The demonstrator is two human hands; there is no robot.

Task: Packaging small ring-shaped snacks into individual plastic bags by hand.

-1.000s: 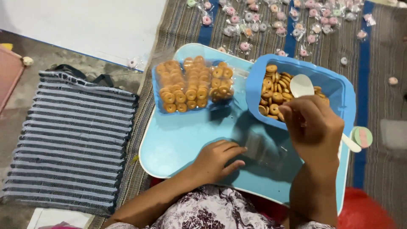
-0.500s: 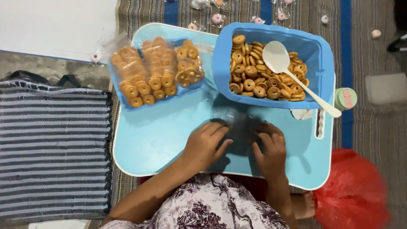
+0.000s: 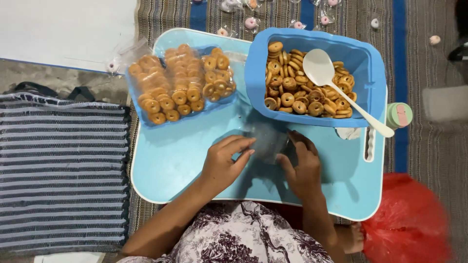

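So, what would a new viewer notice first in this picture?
First the blue tub of ring biscuits with a white spoon, at the light blue tray's far right. Left of it lie clear bags packed with the same biscuits. Near the tray's front, the left hand and right hand touch an empty clear bag.

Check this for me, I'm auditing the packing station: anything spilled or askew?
Nothing stands out. The ring-shaped biscuits stay inside the blue plastic tub, the white plastic spoon rests in it, and both hands flatten a clear plastic bag.
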